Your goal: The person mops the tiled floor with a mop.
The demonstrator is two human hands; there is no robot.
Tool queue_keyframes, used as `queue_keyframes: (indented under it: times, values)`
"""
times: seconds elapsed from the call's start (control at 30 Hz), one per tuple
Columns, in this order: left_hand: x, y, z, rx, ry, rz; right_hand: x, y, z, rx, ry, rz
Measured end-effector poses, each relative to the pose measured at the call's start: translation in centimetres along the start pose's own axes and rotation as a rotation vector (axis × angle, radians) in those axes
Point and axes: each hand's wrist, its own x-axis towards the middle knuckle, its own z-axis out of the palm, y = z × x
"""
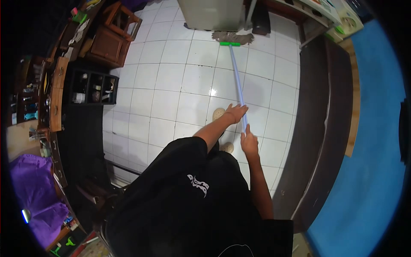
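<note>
The mop handle (238, 81) is gripped by both hands, left hand (236, 113) above right hand (248, 143), fingers closed around it. The mop head (232, 37) is best kept flat on the tiled floor (171, 77) and drawn in straight, overlapping strokes.

Glossy white floor tiles (171, 77), a smooth pale-blue mop handle (236, 73), ragged cloth mop head (233, 37), dark wooden cabinets (109, 40).

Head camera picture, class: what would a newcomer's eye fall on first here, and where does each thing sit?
First comes the pale blue mop handle, running up the middle of the white tiled floor to the green-topped mop head by a pale cabinet. Both hands grip it: the left hand higher, the right hand lower. At the right edge lies a big blue surface.
</note>
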Motion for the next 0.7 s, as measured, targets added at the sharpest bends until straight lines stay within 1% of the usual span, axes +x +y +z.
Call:
queue_keyframes:
  times: [0.03,0.07,0.1,0.13,0.17,0.2,0.23,0.27,0.3,0.33,0.37,0.4,0.43,0.5,0.53,0.57,0.6,0.63,0.7]
  values:
    - [-1.6,1.2,1.4,-0.03,-0.06,-0.065,-2.2,1.8,1.5,0.02,-0.031,0.092]
    - [-3.0,2.7,2.4,-0.075,-0.187,-0.076,-5.1,3.0,2.2,0.015,-0.028,0.109]
    - [-4.1,4.2,4.7,-0.059,-0.193,-0.044,-8.0,4.3,2.7,0.005,-0.024,0.125]
    - [-5.2,5.5,6.9,-0.043,-0.19,-0.018,-10.8,5.9,3.0,0.093,-0.035,0.155]
    - [-6.6,7.3,8.0,-0.002,-0.243,0.059,-14.1,7.7,3.1,0.137,0.021,0.117]
    - [-7.5,9.0,9.6,-0.027,-0.354,0.094,-17.8,9.5,3.3,0.182,0.071,0.076]
    - [-8.5,10.6,11.0,-0.051,-0.469,0.119,-21.1,12.0,4.2,0.41,0.2,-0.04]
    - [-9.4,12.8,10.3,-0.11,-0.613,0.131,-24.5,12.2,1.6,0.432,0.016,0.155]
    - [-10.6,13.3,14.1,-0.22,-0.489,0.39,-27.6,12.9,-0.3,0.333,-0.069,0.244]
    - [-11.8,15.3,14.8,-0.268,-0.5,0.451,-30.9,15.5,0.3,0.575,-0.036,0.346]
    - [-13.1,17.1,14.5,-0.321,-0.511,0.513,-34.3,15.4,-2.2,0.829,-0.025,0.402]
    - [-14.2,18.7,13.3,-0.31,-0.55,0.584,-36.9,15.4,-4.1,0.728,-0.009,0.42]
    - [-15.2,20.0,12.0,-0.301,-0.59,0.652,-39.2,15.4,-5.5,0.747,0.016,0.464]
    - [-16.1,21.8,11.7,-0.216,-0.7,0.571,-42.3,13.9,-7.9,0.64,0.107,0.515]
    - [-16.1,22.0,12.5,-0.165,-0.685,0.609,-43.2,13.4,-8.3,0.616,0.171,0.531]
    - [-16.3,22.2,12.8,-0.201,-0.633,0.652,-43.3,12.1,-8.8,0.628,0.224,0.532]
    - [-16.6,22.3,13.1,-0.235,-0.582,0.691,-43.2,11.7,-8.5,0.627,0.225,0.531]
    - [-16.8,22.7,13.2,-0.18,-0.604,0.61,-43.2,11.2,-8.0,0.614,0.247,0.55]
    - [-16.5,21.2,13.1,-0.15,-0.595,0.58,-41.9,10.4,-7.2,0.593,0.27,0.555]
